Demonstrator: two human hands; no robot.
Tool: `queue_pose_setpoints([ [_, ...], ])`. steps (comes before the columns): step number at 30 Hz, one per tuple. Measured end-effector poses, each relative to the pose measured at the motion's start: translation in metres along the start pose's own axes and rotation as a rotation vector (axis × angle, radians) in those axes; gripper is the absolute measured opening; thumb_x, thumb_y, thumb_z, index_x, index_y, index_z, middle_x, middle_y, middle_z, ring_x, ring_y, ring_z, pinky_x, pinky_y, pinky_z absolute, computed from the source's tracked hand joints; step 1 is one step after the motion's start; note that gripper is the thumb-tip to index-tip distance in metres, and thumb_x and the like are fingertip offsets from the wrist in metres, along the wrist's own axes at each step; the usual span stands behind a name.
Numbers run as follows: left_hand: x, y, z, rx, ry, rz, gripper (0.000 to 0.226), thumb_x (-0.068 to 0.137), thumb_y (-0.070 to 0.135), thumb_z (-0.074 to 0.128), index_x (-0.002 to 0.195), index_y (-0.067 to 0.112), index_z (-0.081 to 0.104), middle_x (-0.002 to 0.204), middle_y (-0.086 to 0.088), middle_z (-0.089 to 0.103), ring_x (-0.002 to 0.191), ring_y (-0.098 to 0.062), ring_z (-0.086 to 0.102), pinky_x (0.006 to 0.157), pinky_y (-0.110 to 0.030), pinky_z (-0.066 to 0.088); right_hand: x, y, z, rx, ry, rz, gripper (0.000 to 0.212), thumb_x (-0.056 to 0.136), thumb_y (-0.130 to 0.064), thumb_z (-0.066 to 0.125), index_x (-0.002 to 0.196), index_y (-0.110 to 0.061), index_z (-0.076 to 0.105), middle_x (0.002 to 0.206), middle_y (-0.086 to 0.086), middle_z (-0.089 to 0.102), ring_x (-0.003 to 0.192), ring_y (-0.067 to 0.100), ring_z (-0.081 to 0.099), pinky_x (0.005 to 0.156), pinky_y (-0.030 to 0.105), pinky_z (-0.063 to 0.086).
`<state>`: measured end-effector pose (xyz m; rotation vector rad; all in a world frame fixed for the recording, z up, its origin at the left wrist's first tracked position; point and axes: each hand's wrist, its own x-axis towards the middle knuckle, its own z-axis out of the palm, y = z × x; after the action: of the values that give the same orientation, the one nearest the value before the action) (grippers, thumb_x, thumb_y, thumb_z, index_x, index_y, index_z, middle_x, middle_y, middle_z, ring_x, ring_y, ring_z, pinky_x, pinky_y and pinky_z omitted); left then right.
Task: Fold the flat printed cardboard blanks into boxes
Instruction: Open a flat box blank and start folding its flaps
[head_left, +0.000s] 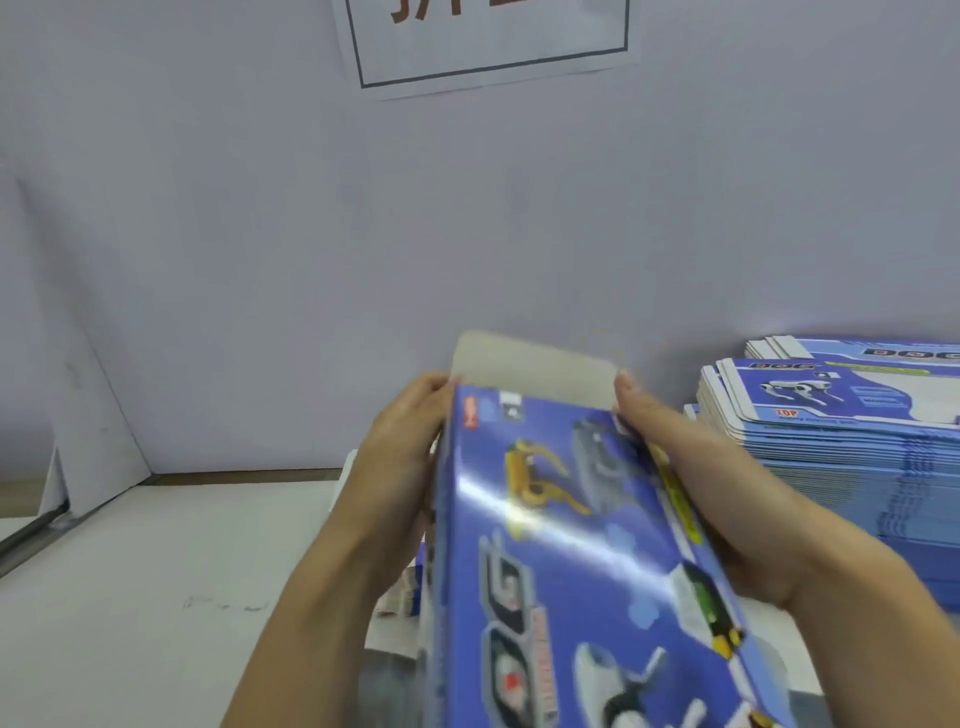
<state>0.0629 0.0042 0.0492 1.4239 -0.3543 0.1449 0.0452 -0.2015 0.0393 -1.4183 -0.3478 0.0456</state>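
Pale lilac wall panels (260, 234) back a white tabletop (156, 597), and a printed paper sign (488, 47) hangs high on the wall, cut off by the frame's top edge. Going rightward, the left hand (400, 447) presses flat along the left side of a glossy blue printed cardboard box (561, 545), fingers extended toward the far corner. The box is raised between both hands, clear of the table, its long axis running from the person's chest away toward the wall; whether anything is inside it cannot be seen. At its far end a plain grey-white tuck flap (535, 369) stands upright and unfolded, just beyond both sets of fingertips, about equally near either hand. The right hand (696, 483) cradles the right side, thumb up near the flap's corner. Folding that flap down looks like the likely next move. Farthest right, a tall stack of flat blue printed blanks (831, 431) rests on the table.
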Motion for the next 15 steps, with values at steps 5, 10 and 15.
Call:
queue_pose_setpoints([
  [5, 0.008, -0.011, -0.018, -0.069, -0.066, -0.109, 0.021, 0.084, 0.010, 0.060, 0.103, 0.013, 0.065, 0.079, -0.002, 0.077, 0.063, -0.015, 0.073, 0.053, -0.024, 0.057, 0.013, 0.003, -0.005, 0.047, 0.004, 0.193, 0.044, 0.090, -0.054, 0.052, 0.094, -0.018, 0.077, 0.110, 0.018, 0.072, 0.082, 0.031, 0.070, 0.068, 0.036, 0.057],
  [10, 0.008, -0.014, -0.013, 0.026, -0.135, -0.191, 0.032, 0.072, 0.021, 0.063, 0.103, 0.012, 0.065, 0.078, -0.003, 0.077, 0.063, -0.015, 0.074, 0.052, -0.024, 0.057, 0.014, 0.014, -0.002, -0.147, 0.227, -0.061, 0.025, 0.101, -0.016, 0.054, 0.094, -0.022, 0.078, 0.094, 0.011, 0.077, 0.077, 0.024, 0.071, 0.070, 0.039, 0.057],
  [15, 0.002, -0.012, -0.016, 0.089, -0.096, -0.141, 0.040, 0.079, 0.028, 0.067, 0.116, 0.017, 0.064, 0.087, -0.009, 0.078, 0.068, -0.022, 0.076, 0.051, -0.024, 0.056, 0.013, 0.017, 0.002, -0.111, 0.180, -0.088, 0.021, 0.099, -0.011, 0.058, 0.097, -0.020, 0.078, 0.092, 0.012, 0.078, 0.077, 0.026, 0.073, 0.068, 0.038, 0.059],
])
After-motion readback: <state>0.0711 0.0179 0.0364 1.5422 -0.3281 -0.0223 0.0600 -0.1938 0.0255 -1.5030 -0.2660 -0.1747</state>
